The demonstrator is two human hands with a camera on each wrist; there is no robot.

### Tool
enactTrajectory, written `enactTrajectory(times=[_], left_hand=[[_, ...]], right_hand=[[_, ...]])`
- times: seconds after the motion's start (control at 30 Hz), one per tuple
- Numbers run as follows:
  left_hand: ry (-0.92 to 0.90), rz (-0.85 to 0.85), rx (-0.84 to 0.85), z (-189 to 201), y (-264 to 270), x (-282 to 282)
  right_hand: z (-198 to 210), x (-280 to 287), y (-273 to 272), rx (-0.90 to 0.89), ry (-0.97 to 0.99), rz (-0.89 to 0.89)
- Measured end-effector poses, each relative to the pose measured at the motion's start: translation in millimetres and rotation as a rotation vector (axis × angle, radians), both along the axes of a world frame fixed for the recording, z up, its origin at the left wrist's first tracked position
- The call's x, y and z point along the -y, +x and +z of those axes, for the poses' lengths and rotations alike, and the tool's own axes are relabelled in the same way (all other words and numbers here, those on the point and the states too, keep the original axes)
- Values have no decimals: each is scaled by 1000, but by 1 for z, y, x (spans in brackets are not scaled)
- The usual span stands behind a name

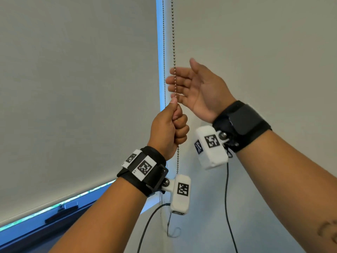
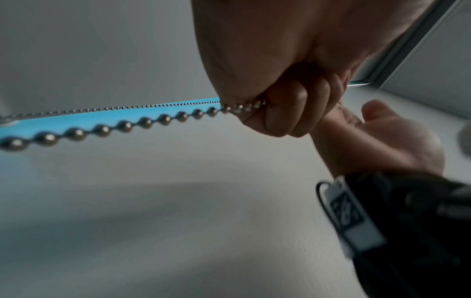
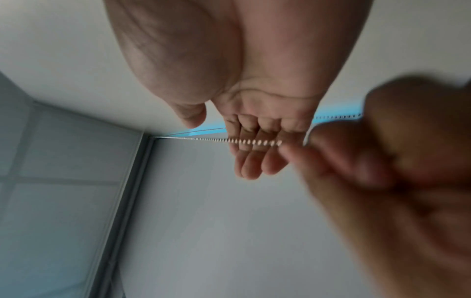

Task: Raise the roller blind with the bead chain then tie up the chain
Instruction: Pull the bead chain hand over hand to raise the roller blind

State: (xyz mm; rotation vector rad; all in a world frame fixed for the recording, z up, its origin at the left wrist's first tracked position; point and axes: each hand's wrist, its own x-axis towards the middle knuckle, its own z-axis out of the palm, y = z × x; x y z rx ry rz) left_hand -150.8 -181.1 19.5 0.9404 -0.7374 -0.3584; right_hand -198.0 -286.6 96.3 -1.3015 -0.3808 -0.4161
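Note:
A grey roller blind covers most of the window, its bottom edge low at the left. The metal bead chain hangs in two strands beside the blind's right edge. My left hand grips the nearer strand in a fist, thumb on top; the chain runs out below the fist. My right hand is just above it with fingers straight and spread, behind the same strand, holding nothing. In the right wrist view the chain crosses my right fingers.
A plain wall lies to the right of the chain. A strip of window glass and dark frame shows under the blind. A small wall hook sits low by the chain's loop. Black cables hang from both wrist cameras.

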Motion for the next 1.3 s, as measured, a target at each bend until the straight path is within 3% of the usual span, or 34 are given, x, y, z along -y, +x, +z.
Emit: enactTrajectory(times=[0.13, 0.23, 0.4, 0.7, 0.93, 1.13, 1.23, 1.3], left_hand=[[-49, 50, -41, -9, -2, 1], [53, 124, 40, -24, 2, -7], [152, 30, 126, -23, 17, -21], [148, -55, 265, 17, 31, -28], [168, -96, 384, 54, 21, -21], [46, -151, 210, 62, 10, -7], [17, -87, 136, 52, 14, -6], [-3, -77, 90, 46, 16, -5]], right_hand=[[10, -27, 9, -28, 151, 12], [3, -35, 9, -25, 250, -53], [0, -32, 3, 19, 319, -3], [-19, -30, -5, 21, 275, 23], [-56, -32, -7, -59, 202, -8], [-98, -17, 0, -156, 72, 68], [-105, 3, 2, -192, -165, -18], [-95, 16, 4, -170, -177, -101]])
